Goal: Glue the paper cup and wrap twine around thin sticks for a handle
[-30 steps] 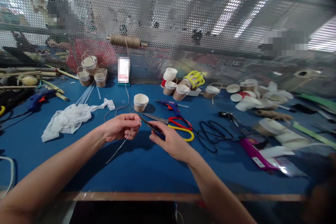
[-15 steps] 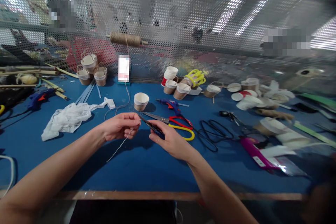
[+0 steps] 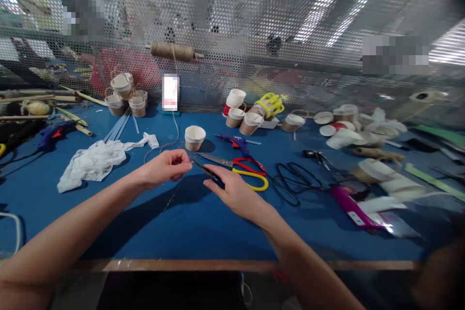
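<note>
My left hand (image 3: 169,167) has its thumb and fingertips pinched together at the tips of dark-handled pliers; whatever thin end lies between them is too small to make out. My right hand (image 3: 236,189) is wrapped around the pliers (image 3: 212,175), whose jaws point left to my left fingertips. Below the left hand a thin whitish twisted wire or string (image 3: 169,201) shows faint and blurred. Just beyond my hands stands a small brown cup with a white fabric rim (image 3: 194,138). Scissors (image 3: 250,167) with red and yellow handles lie partly behind my right hand.
White fabric (image 3: 92,162) lies left. Small handled buckets (image 3: 123,89) stand at the back left, more cups (image 3: 250,122) at the back centre. A blue glue gun (image 3: 236,143), its black cord (image 3: 298,181) and a purple packet (image 3: 354,208) are right. A twine spool (image 3: 172,51) hangs on the mesh.
The twisted strand, clearly hanging from my left fingers before, is now faint and blurred, lower down. My left fingers have shifted slightly; the pliers stay at the fingertips.
</note>
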A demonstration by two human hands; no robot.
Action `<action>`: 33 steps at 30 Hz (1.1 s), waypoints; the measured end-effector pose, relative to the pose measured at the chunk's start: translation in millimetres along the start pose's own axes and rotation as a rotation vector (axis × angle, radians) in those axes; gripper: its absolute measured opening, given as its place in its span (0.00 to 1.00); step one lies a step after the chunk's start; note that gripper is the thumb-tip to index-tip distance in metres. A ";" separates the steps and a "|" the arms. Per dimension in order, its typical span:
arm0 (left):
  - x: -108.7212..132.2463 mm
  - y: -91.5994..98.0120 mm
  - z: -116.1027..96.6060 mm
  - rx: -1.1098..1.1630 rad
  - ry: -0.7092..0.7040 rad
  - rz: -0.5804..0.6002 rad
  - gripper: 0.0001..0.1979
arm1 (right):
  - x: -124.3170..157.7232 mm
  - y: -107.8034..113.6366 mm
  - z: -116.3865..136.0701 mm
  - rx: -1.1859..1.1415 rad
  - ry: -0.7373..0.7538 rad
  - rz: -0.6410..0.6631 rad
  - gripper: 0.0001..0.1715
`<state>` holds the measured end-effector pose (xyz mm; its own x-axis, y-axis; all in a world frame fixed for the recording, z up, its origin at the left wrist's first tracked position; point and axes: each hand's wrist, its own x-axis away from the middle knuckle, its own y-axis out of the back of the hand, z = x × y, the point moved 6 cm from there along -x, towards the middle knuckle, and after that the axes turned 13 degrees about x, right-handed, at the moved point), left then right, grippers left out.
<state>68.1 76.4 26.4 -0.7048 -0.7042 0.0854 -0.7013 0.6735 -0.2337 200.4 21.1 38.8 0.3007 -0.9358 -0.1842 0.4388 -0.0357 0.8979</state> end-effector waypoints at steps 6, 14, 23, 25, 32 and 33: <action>5.3 -1.4 -33.4 -0.681 -0.369 -0.322 0.08 | -7.0 -9.2 2.1 -0.073 -0.109 -0.001 0.18; 3.6 -7.9 -48.6 -0.770 -0.405 -0.373 0.09 | -11.0 -19.6 -3.7 -0.141 -0.196 0.011 0.18; 2.8 11.5 -33.9 -0.298 0.022 0.188 0.08 | -6.7 -3.0 9.9 -0.201 0.077 0.050 0.20; 1.4 11.0 -26.9 -0.233 0.048 0.203 0.08 | -7.2 -3.6 9.0 -0.182 0.081 0.039 0.20; -4.6 12.5 -30.4 -0.618 -0.162 -0.154 0.10 | -12.3 -12.4 3.4 -0.069 -0.069 0.016 0.20; -4.1 11.1 -35.0 -0.745 -0.228 -0.238 0.10 | -13.6 -14.5 2.3 -0.048 -0.121 0.015 0.20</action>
<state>59.4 94.7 57.4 -0.5453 -0.8215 -0.1664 -0.7732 0.4164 0.4783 188.0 33.5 29.2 0.2038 -0.9717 -0.1189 0.4757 -0.0079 0.8795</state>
